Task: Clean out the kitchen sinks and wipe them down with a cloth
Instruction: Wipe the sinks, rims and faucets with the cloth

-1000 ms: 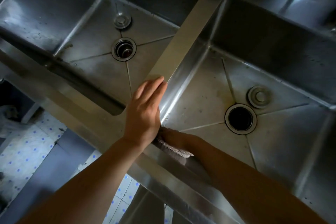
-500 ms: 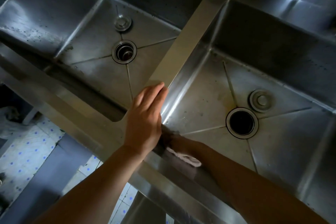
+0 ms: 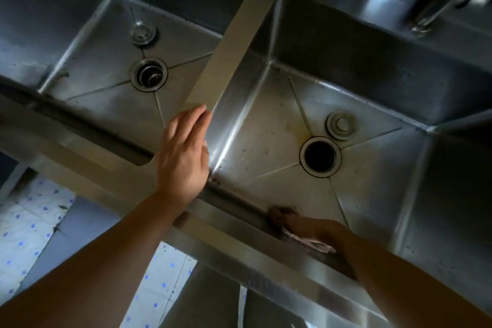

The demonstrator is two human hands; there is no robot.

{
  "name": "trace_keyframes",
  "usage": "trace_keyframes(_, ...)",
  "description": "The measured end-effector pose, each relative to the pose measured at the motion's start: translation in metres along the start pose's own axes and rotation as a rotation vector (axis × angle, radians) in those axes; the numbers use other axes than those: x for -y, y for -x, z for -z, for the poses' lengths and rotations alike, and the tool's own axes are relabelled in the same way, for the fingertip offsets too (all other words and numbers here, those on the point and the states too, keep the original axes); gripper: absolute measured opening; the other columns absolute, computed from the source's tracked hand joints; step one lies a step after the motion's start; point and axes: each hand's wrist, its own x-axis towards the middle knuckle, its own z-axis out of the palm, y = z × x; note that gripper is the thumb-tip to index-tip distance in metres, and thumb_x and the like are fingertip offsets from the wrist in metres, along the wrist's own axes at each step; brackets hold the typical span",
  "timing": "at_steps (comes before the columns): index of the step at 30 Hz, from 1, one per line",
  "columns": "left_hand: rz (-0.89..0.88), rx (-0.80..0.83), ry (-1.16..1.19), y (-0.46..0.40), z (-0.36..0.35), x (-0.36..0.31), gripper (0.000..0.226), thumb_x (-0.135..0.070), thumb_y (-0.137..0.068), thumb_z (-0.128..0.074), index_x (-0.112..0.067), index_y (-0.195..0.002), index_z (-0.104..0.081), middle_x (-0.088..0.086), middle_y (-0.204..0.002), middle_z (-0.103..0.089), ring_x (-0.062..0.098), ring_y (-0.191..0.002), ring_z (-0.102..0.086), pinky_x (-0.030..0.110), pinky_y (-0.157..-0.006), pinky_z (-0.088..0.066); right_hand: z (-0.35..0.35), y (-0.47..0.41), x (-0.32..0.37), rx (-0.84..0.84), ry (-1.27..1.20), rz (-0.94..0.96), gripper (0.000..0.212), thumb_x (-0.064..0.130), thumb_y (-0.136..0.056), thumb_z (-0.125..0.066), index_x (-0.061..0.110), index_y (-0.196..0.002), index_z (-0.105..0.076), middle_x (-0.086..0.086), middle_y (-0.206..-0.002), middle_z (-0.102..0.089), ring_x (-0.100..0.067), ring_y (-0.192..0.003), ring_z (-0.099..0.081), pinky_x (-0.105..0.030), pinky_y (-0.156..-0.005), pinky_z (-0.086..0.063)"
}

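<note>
**A:** Item one, largest first: what do you have in front of you?

**B:** Your double steel unit. Left sink (image 3: 87, 66), right sink (image 3: 367, 194), and the flat divider (image 3: 226, 50) running away from you between them. Front rim (image 3: 239, 242) runs left-low to right-low across the view.

**A:** Item two, the hands?

**B:** Your left hand (image 3: 183, 152) lies flat where the divider meets the front rim, fingers (image 3: 195, 121) straight and together, holding nothing; I judge it a brace. Your right hand (image 3: 311, 228) is down inside the right sink, hard against its near wall, fingers curled round the cloth (image 3: 306, 241). How tightly, you cannot tell; the rim and shadow hide most of it.

**A:** Item three, smaller fittings?

**B:** Right drain (image 3: 319, 156), open and dark, with its loose stopper (image 3: 341, 125) just beyond it. Left drain (image 3: 149, 74) with a basket fitted, a second stopper (image 3: 143, 32) behind that.

**A:** And the relation your next stroke depends on?

**B:** The cloth sits at the near edge of the right sink floor, its long side lying along the near wall. From it, the drain lies ahead, away from you. The near-left corner (image 3: 215, 181), speckled with bits of dirt, lies to its left, below your left hand. Only your right hand is placed to wipe; a stroke along the wall seems the natural line.
</note>
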Motion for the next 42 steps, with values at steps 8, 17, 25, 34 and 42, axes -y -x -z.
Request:
trace_keyframes(8, -0.097, 0.127, -0.024, 0.018, -0.004, -0.027, 0.038, -0.005, -0.076, -0.063, -0.008, -0.114, -0.064, 0.014, -0.137, -0.049, 0.037, -0.123, -0.044, 0.048, -0.097, -0.037, -0.004, 0.029, 0.048, 0.059, -0.043, -0.119, 0.073, 0.064, -0.094, -0.034, 0.015, -0.148, -0.028, -0.009, -0.158, -0.019, -0.028, -0.141, -0.025, -0.035, -0.115, -0.019)
trace_keyframes(17, -0.26, 0.263, 0.076, 0.015, -0.012, -0.032, 0.027, -0.001, -0.071, -0.072, -0.004, -0.098, -0.069, 0.012, -0.107, -0.067, 0.034, -0.099, -0.062, 0.046, -0.087, -0.05, -0.015, 0.067, 0.05, -0.078, 0.014, -0.004, 0.07, 0.066, -0.093, -0.029, 0.026, -0.151, -0.025, 0.003, -0.159, -0.019, -0.018, -0.145, -0.018, -0.043, -0.12, -0.011)
trace_keyframes(25, -0.342, 0.476, 0.141, 0.025, -0.023, -0.066, 0.03, -0.017, -0.089, -0.057, -0.012, -0.119, -0.061, 0.002, -0.124, -0.058, 0.023, -0.114, -0.052, 0.033, -0.099, -0.037, -0.015, 0.109, 0.039, -0.201, 0.22, -0.203, 0.048, 0.041, -0.103, -0.026, 0.009, -0.125, -0.054, -0.01, -0.133, -0.054, -0.027, -0.119, -0.051, -0.037, -0.106, -0.032)
trace_keyframes(34, -0.259, 0.519, 0.101, 0.023, -0.029, -0.056, 0.034, -0.023, -0.094, -0.047, -0.019, -0.127, -0.055, -0.003, -0.127, -0.059, 0.018, -0.118, -0.05, 0.032, -0.099, -0.037, -0.026, 0.093, 0.061, -0.288, 0.271, -0.07, 0.035, 0.026, -0.103, -0.033, 0.002, -0.114, -0.056, -0.014, -0.115, -0.06, -0.023, -0.091, -0.054, -0.031, -0.082, -0.041)
trace_keyframes(42, -0.149, 0.583, 0.001, 0.022, -0.032, -0.07, 0.038, -0.032, -0.092, -0.052, -0.024, -0.129, -0.052, -0.004, -0.128, -0.058, 0.018, -0.119, -0.051, 0.033, -0.099, -0.039, -0.005, 0.139, -0.039, -0.358, 0.167, -0.311, 0.046, 0.058, -0.095, -0.037, 0.019, -0.078, -0.053, 0.002, -0.082, -0.055, -0.014, -0.08, -0.053, -0.034, -0.097, -0.042)
